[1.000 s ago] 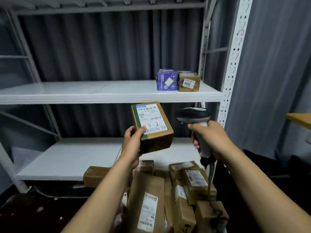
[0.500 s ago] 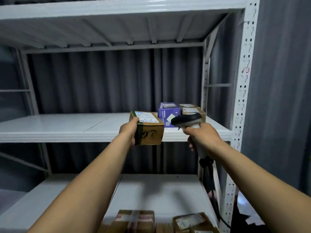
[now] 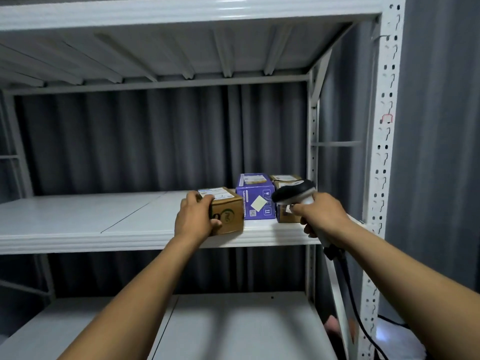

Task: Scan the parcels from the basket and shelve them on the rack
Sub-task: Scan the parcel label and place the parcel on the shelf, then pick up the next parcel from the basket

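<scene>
Grey curtains back white rack; brown parcel sits on middle shelf.

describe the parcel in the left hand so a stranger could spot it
Find the white rack's middle shelf, right end. The brown cardboard parcel sits at its front edge, held by the left hand; unlike the purple box beside it, it shows a green round logo.

The single head-worn camera looked level and forward from close before the rack, centred just above its middle shelf, with the upper shelf seen from underneath and the lower shelf from above.
</scene>
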Tool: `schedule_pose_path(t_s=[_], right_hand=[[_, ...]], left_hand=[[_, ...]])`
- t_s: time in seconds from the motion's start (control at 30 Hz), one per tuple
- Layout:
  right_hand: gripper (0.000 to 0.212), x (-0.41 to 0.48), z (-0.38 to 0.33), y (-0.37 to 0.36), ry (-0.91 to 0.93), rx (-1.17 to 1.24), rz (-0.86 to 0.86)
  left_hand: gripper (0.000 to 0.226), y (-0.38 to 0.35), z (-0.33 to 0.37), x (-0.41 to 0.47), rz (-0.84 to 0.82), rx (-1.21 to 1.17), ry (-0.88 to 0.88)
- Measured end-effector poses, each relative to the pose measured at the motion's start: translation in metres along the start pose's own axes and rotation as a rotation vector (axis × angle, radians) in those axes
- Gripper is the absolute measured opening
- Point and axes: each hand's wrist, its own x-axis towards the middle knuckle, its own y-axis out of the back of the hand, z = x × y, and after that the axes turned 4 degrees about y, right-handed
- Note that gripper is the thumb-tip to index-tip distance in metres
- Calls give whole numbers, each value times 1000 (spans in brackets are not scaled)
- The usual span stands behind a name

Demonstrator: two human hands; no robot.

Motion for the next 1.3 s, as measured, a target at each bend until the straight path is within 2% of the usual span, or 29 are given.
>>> schedule_pose_path(t_s=[0.13, 0.43, 0.53, 0.63, 0.77, 0.93, 1.07, 1.3], right_hand=[[7, 11, 9, -11, -7, -4, -36], [11, 20, 25, -32, 20, -32, -150], [13, 11, 23, -33, 33, -23, -169], [12, -7, 22, -33, 37, -3, -191], [15, -52, 23, -40, 24, 11, -264], [11, -130, 38, -59, -36, -26, -392], [13, -190, 60, -78, -77, -139, -530], [15, -251, 99, -105, -206, -233, -612]], left_hand=[[50, -12, 1, 22, 37, 97, 7], [60, -30, -8, 53, -25, 159, -69], [59, -23, -8, 44, -6, 205, -124], [51, -15, -9, 20, 31, 152, -171], [55, -7, -21, -34, -23, 83, -175], [52, -30, -76, -133, -191, 6, -81], [52, -55, -124, -234, -404, -5, 124], [55, -92, -152, -346, -739, -181, 371]])
